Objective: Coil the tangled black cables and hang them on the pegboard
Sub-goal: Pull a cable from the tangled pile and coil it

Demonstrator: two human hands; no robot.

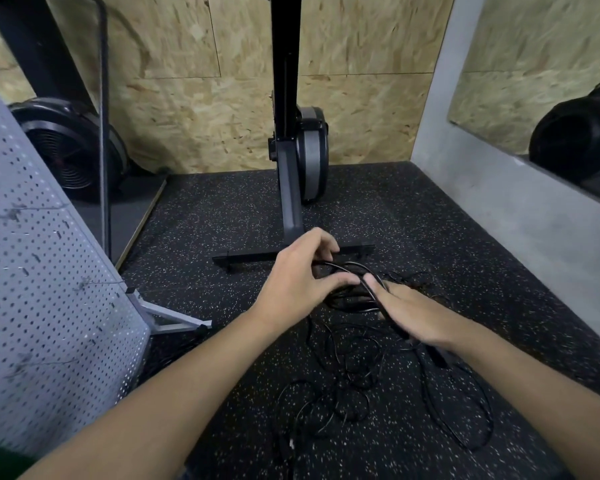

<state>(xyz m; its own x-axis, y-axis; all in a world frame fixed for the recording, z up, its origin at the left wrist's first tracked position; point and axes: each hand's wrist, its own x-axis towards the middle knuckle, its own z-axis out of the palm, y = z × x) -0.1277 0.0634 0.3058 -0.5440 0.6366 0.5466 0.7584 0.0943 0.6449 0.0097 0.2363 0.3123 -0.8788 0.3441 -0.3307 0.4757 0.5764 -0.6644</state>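
Gripping a few gathered loops of the black cables [350, 301], the left hand [300, 271] had its fingers curled over them and its thumb closed against them. The right hand [413, 315] lay on a strand that ran under its palm; blur hid whether it pinched. The rest of the cables sprawled in thin, tangled loops on the speckled rubber floor [222, 220] beneath both hands, near the grey pegboard [49, 289] at left.
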